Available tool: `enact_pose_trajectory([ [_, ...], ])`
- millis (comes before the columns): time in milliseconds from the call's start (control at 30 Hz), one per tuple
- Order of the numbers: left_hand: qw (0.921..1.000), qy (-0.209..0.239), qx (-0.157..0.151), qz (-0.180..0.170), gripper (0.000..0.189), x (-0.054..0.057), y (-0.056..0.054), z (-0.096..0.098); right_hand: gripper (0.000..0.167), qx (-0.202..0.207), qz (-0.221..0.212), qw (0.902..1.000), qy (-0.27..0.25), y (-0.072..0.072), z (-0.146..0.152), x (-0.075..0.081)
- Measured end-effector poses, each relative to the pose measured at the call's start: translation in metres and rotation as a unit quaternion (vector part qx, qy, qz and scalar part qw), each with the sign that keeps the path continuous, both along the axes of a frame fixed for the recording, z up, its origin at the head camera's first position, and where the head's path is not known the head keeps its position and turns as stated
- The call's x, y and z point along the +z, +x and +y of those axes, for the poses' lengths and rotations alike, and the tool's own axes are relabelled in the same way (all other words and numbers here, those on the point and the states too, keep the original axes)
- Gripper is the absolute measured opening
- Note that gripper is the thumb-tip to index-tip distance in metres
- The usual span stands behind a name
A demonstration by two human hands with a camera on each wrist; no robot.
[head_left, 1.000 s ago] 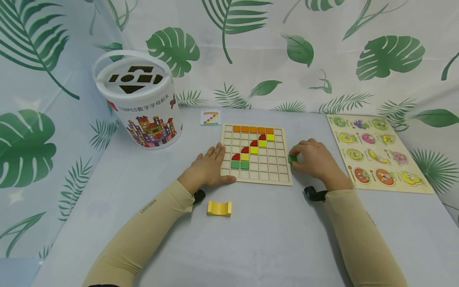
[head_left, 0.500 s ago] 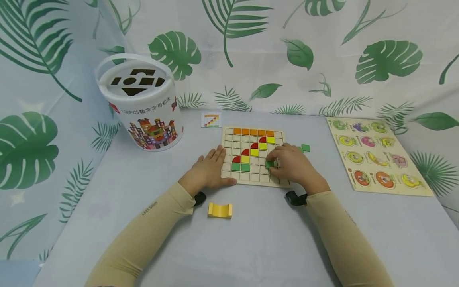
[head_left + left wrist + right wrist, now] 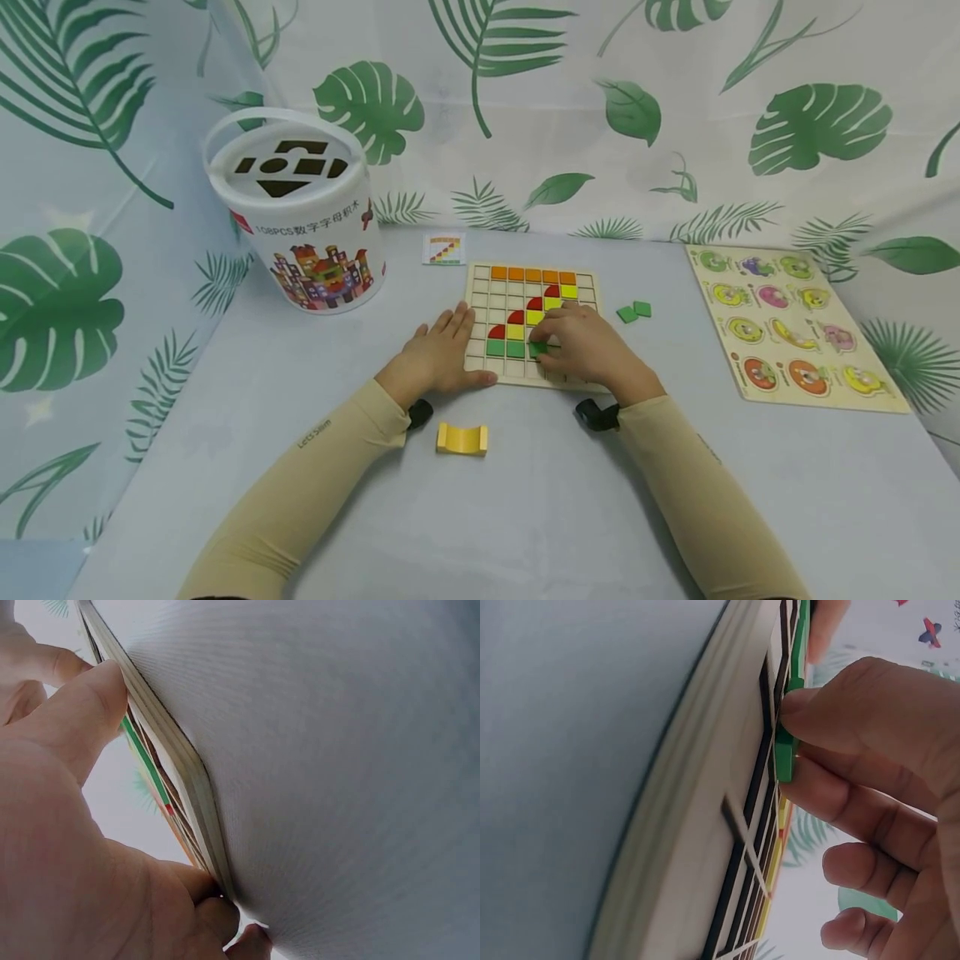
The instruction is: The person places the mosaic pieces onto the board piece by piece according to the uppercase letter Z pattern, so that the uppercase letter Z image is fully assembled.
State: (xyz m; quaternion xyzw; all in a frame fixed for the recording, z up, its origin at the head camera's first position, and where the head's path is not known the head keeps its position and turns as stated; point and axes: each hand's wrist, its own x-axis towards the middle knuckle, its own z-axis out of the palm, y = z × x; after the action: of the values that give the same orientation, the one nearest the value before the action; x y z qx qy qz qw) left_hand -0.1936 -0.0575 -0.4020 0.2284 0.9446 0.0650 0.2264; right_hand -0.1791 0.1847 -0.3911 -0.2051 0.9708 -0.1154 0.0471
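Observation:
A wooden grid board lies on the table, with an orange row at the top, a diagonal of red and yellow tiles, and two green tiles lower left. My left hand rests at the board's left side, fingers straight and the thumb at the near corner; the left wrist view shows the thumb against the edge. Between thumb and index finger my right hand pinches a green square tile, low over the grid just right of the two green tiles. Its other fingers curl loosely in the right wrist view.
Two loose green tiles lie right of the board. A small pattern card is behind it, and a yellow curved block sits in front. A white bucket stands back left; a fruit puzzle board lies at right.
My right hand has carried the green tile from beside the board leftward to the spot by the two green tiles. The loose green tiles have come into view. My left hand stays put.

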Motion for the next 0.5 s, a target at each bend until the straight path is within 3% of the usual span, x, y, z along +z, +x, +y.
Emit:
enact_pose_trajectory([
  [500, 1.0, -0.004, -0.003, 0.001, 0.114, 0.001, 0.0, 0.0001, 0.028, 0.013, 0.0, 0.9999, -0.006, -0.0022, 0.0031, -0.0034],
])
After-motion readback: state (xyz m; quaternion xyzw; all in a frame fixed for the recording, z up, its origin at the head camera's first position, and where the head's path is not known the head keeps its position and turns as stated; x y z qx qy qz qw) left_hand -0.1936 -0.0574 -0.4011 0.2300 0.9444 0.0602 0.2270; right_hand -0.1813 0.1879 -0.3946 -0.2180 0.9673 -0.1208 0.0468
